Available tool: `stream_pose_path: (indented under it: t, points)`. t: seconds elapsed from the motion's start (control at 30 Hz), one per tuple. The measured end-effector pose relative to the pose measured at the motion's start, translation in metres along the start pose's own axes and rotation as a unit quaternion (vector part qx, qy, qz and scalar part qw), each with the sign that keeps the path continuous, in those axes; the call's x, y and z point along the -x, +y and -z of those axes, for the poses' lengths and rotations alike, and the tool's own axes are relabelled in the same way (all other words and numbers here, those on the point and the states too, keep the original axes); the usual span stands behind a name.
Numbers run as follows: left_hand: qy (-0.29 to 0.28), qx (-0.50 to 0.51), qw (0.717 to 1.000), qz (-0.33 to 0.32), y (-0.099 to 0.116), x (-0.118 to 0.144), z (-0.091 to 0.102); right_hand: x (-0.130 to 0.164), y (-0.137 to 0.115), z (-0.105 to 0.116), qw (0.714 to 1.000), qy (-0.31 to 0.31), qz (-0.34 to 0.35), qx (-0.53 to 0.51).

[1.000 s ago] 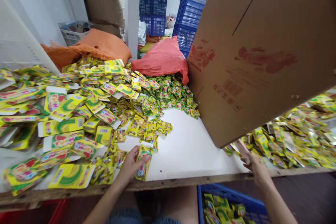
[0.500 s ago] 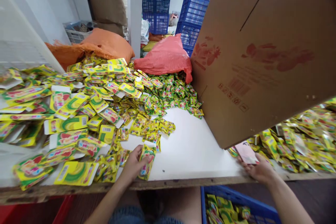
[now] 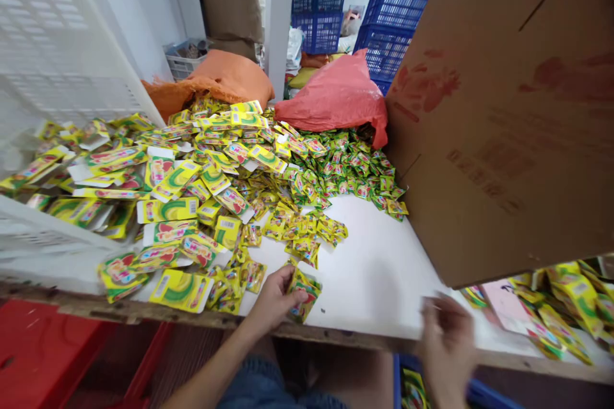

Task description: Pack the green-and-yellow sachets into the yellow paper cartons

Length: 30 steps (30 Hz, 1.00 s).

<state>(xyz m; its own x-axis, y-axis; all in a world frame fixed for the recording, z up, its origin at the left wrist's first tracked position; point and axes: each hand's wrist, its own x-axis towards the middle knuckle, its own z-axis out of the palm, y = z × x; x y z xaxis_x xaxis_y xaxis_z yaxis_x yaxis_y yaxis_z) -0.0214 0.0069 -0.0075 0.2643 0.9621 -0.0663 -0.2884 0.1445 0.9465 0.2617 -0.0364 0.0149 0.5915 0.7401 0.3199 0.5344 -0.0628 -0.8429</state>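
the left hand (image 3: 273, 297) pinches a small bunch of yellow-green sachets (image 3: 303, 285) at the near edge of the white counter (image 3: 378, 268), fingers closed around them, just beside a loose scatter of the same sachets. the right hand (image 3: 444, 342) is blurred over the counter's front edge, fingers spread, and i cannot tell whether it holds anything. most of the work looks left: a large sachet heap (image 3: 307, 172) covers the middle, flat printed cartons (image 3: 167, 211) lie in a spread to the left, and more packets (image 3: 566, 307) sit under the tilted cardboard box (image 3: 508, 121). only the one bunch is gathered; a blue crate (image 3: 480, 390) below the edge shows a few packets.
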Motion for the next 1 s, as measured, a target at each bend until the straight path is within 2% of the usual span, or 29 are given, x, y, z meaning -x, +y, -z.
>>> stream_pose_path:
  t: [0.07,0.13,0.2,0.27,0.47,0.63,0.83,1.0]
  points:
    - [0.006,0.008,1.0,-0.001,0.001,0.002,-0.006,0.033,-0.04,-0.035,0.984,-0.127,0.124,-0.018]
    - [0.01,0.009,1.0,-0.013,0.003,0.005,-0.009,0.051,-0.07,-0.061,0.941,-0.251,0.229,-0.006]
    - [0.015,0.006,1.0,-0.023,0.005,0.008,-0.01,0.056,-0.086,-0.076,0.905,-0.31,0.289,0.014]
    - [0.019,0.006,0.999,-0.027,0.005,0.009,-0.009,0.054,-0.091,-0.083,0.894,-0.321,0.312,0.029]
    - [0.0,0.022,0.999,-0.039,0.001,0.009,-0.006,0.048,-0.085,-0.088,0.904,-0.301,0.298,0.053]
    - [0.01,-0.005,0.999,-0.043,0.0,0.009,-0.005,0.049,-0.086,-0.094,0.904,-0.312,0.284,0.071]
    - [0.014,-0.007,0.999,-0.048,0.003,0.011,-0.005,0.046,-0.094,-0.095,0.901,-0.351,0.242,0.075]
    - [0.027,-0.009,0.999,-0.045,0.003,0.012,-0.006,0.04,-0.1,-0.093,0.889,-0.381,0.245,0.074]
